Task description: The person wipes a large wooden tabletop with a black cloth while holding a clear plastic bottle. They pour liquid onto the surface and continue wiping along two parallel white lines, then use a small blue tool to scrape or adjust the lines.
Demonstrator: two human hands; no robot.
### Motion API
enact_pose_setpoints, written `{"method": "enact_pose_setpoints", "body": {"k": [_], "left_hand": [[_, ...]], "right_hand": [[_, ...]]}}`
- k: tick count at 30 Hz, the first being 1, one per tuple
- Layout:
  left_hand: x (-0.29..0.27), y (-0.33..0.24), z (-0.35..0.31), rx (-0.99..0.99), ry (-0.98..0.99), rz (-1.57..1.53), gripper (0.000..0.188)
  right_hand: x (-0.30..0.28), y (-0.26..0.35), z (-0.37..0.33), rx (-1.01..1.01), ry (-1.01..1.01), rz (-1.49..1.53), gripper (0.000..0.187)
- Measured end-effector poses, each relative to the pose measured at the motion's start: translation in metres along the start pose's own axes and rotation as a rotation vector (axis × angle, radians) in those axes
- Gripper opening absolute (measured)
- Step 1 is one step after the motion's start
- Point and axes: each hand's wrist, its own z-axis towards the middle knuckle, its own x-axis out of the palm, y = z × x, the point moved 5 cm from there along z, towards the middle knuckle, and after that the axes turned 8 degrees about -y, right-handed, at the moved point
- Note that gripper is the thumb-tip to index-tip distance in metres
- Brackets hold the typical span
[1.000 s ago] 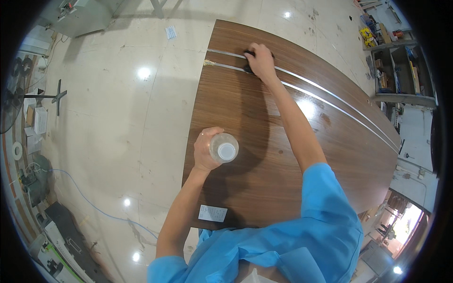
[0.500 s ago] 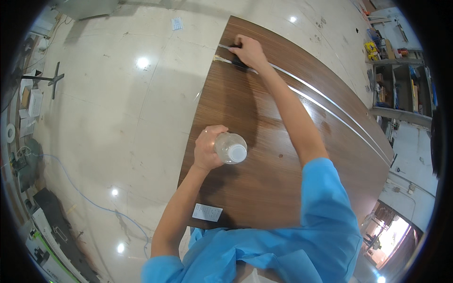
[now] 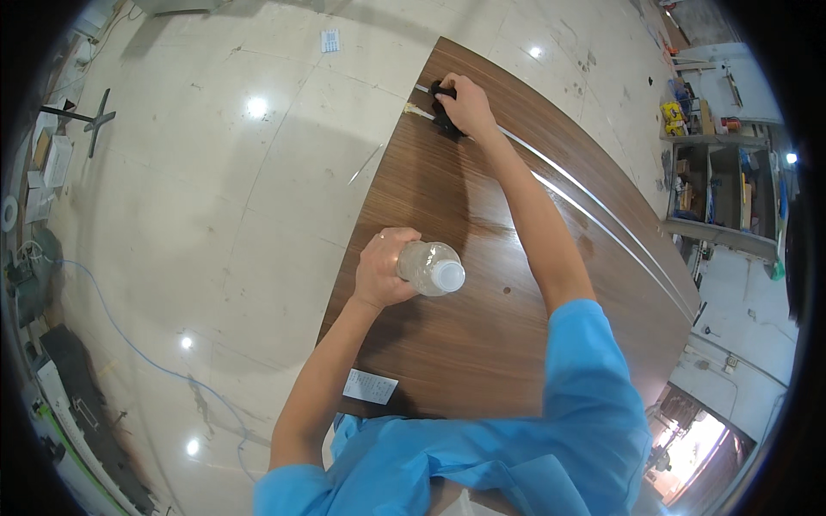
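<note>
My left hand is wrapped round a clear plastic bottle with a white cap, held above a brown wood-grain board. The bottle leans with its cap toward the right. Toward the far left end of the board, my right hand grips a black cloth-like pad pressed on the surface. It lies across two narrow silvery strips that run along the board to the right. A pale yellowish scrap sits by the strip's end at the board's edge. Fingers partly hide the pad.
A printed paper slip lies on the board's near left corner. Pale tiled floor spreads to the left, with a blue hose across it. Grey shelving with loose items stands at the right. Another paper lies on the floor.
The whole view has shifted slightly. The bottle's cap has tipped a little more to the right. My right hand has changed its hold slightly, still on the black pad near the strips' left ends.
</note>
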Motion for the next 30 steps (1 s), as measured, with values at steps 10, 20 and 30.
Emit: {"method": "enact_pose_setpoints", "body": {"k": [10, 20, 30], "left_hand": [[-0.006, -0.005, 0.005, 0.115, -0.033, -0.007, 0.060], [-0.005, -0.003, 0.005, 0.049, -0.005, -0.030, 0.061], [-0.003, -0.001, 0.002, 0.021, 0.028, -0.035, 0.062]], "right_hand": [[0.010, -0.001, 0.052, 0.184, 0.366, -0.263, 0.037], [0.018, 0.010, 0.054, 0.117, 0.330, -0.214, 0.036], [0.017, 0.018, 0.058, 0.035, 0.368, -0.348, 0.033]]}}
